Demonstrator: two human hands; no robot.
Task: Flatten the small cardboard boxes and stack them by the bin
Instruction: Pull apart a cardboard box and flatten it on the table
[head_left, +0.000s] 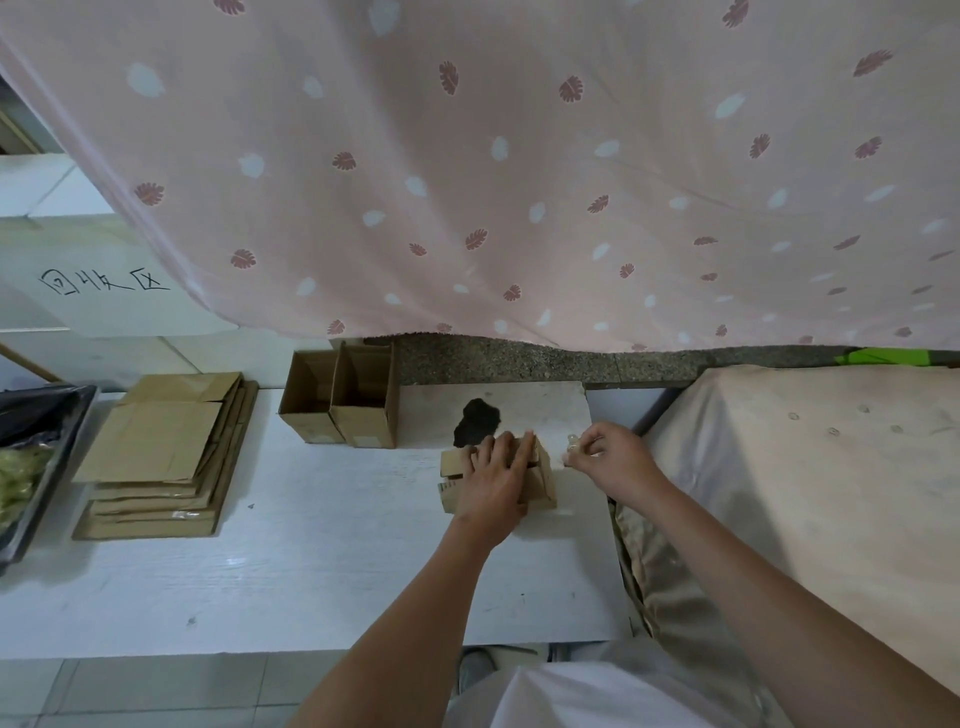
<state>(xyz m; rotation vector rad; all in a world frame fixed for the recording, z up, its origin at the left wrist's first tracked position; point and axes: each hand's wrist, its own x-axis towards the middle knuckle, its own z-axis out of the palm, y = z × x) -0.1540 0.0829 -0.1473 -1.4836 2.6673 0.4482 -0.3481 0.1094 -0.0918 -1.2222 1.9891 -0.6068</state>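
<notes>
A small cardboard box (543, 475) stands on the white table (322, 561), right of centre. My left hand (496, 478) lies on top of it with straight fingers pressing down. Just to its right, my right hand (605, 457) pinches a strip of clear tape (570, 451) that runs from the box's right side. Two open cardboard boxes (345, 402) stand side by side at the table's far edge. A stack of flattened boxes (166, 452) lies at the left, beside a black-lined bin (39, 457).
A pink leaf-print curtain (519, 171) hangs behind the table. A dark patch (477, 420) marks the table behind the box. A beige covered surface (795, 493) adjoins the table's right edge. A handwritten paper sign (104, 283) is on the left wall.
</notes>
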